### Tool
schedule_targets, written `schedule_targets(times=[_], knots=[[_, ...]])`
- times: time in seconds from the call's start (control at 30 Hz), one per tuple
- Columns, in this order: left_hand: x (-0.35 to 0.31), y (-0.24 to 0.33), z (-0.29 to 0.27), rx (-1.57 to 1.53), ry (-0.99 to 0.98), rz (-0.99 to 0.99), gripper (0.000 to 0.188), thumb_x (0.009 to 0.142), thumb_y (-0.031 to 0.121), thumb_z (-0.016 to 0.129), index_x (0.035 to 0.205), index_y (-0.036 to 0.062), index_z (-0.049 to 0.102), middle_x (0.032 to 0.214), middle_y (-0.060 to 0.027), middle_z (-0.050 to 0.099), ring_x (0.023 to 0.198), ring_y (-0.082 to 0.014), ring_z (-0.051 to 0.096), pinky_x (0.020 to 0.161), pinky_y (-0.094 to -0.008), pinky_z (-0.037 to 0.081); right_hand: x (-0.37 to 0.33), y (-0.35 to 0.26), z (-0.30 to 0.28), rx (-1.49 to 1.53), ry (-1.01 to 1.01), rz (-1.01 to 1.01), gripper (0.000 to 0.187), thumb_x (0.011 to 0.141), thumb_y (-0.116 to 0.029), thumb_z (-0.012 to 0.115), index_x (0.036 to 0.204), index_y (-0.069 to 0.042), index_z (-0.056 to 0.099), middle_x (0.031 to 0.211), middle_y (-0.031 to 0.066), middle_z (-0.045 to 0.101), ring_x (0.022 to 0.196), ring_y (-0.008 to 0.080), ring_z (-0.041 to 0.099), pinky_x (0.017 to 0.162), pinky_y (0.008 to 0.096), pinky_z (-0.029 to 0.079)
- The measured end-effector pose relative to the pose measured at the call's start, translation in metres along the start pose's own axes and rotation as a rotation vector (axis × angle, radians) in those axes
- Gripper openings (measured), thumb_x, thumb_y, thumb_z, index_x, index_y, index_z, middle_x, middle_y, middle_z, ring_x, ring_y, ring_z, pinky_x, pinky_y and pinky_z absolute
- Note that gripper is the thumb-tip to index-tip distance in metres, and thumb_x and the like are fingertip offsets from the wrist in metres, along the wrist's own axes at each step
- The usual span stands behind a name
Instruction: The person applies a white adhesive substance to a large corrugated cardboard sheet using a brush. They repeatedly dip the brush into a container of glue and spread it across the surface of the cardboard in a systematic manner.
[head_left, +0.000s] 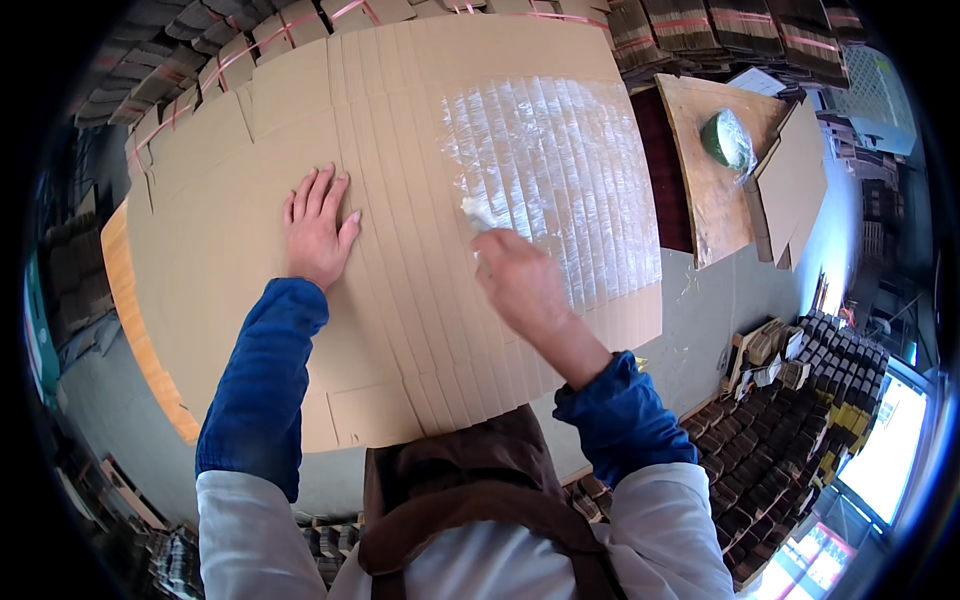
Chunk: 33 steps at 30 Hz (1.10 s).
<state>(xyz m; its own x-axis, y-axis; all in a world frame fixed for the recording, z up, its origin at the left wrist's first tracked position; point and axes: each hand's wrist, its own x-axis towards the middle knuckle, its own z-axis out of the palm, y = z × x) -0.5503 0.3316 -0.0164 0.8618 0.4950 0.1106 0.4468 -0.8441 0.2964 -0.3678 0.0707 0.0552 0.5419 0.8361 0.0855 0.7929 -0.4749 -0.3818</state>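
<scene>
Flat brown cardboard sheets [240,210] lie overlapped like a fan in front of me, their edges forming narrow parallel strips. Across the right-hand strips spreads a shiny, whitish wet coat that looks like glue [560,170]. My left hand [317,230] rests palm down on the plain cardboard at left, fingers extended and a little apart. In my right hand [520,285], closed and slightly blurred, is a brush [480,212] with a white tip. That tip is at the left edge of the coated area; the handle is mostly hidden in my fist.
On the right, a wooden board [690,150] carries a green bowl [728,140] wrapped in clear plastic, beside loose cardboard pieces [790,190]. Bundled cardboard stacks [270,50] tied with pink strap line the far side. More stacked pieces [760,450] stand at lower right.
</scene>
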Motion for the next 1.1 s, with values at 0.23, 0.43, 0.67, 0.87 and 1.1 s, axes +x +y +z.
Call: schedule_targets(times=[0.23,0.43,0.67,0.87,1.1], knots=[[-0.003,0.001,-0.001,0.021,-0.011,0.005,0.053,0.094,0.031,0.056,0.144,0.0147,0.047,0.155,-0.0072,0.039,0.144,-0.0312,0.032,0.117,-0.0504,0.022,-0.028,0.004,-0.034,0.053,0.05,0.097,0.021,0.087,-0.008,0.061,0.108,-0.008,0.063,0.101,0.017,0.065,0.086,0.0323,0.066,0.068,0.0441,0.055],[-0.001,-0.005,0.004,0.027,0.008,0.021,0.053,0.095,0.031,0.056,0.144,0.0147,0.047,0.155,-0.0075,0.039,0.144,-0.0314,0.031,0.117,-0.0496,0.022,-0.034,0.02,-0.026,0.01,-0.052,0.396,0.021,0.086,-0.006,0.062,0.107,-0.009,0.065,0.103,0.0146,0.067,0.086,0.0363,0.067,0.073,0.0447,0.055],[-0.002,-0.006,0.007,0.019,0.022,0.049,0.053,0.094,0.032,0.057,0.143,0.0143,0.048,0.155,-0.0072,0.04,0.144,-0.0308,0.032,0.117,-0.0495,0.022,-0.087,0.01,-0.013,-0.02,-0.032,0.24,0.021,0.084,-0.007,0.06,0.104,-0.01,0.062,0.091,0.0124,0.062,0.067,0.0321,0.064,0.059,0.0431,0.053],[-0.004,-0.01,0.015,-0.006,0.036,0.045,0.052,0.094,0.034,0.057,0.142,0.0158,0.049,0.154,-0.0067,0.041,0.143,-0.031,0.033,0.116,-0.0511,0.023,-0.116,-0.039,-0.002,-0.008,-0.044,0.109,0.023,0.084,-0.008,0.06,0.107,-0.01,0.062,0.092,0.013,0.064,0.066,0.0295,0.065,0.056,0.0415,0.054],[-0.001,-0.01,0.016,-0.011,0.049,0.058,0.053,0.095,0.035,0.056,0.143,0.0161,0.048,0.154,-0.0065,0.041,0.144,-0.0301,0.032,0.117,-0.0521,0.021,-0.121,-0.035,-0.019,0.027,0.039,0.189,0.017,0.083,-0.007,0.059,0.098,-0.013,0.062,0.088,0.0125,0.062,0.063,0.0283,0.064,0.053,0.0423,0.052]])
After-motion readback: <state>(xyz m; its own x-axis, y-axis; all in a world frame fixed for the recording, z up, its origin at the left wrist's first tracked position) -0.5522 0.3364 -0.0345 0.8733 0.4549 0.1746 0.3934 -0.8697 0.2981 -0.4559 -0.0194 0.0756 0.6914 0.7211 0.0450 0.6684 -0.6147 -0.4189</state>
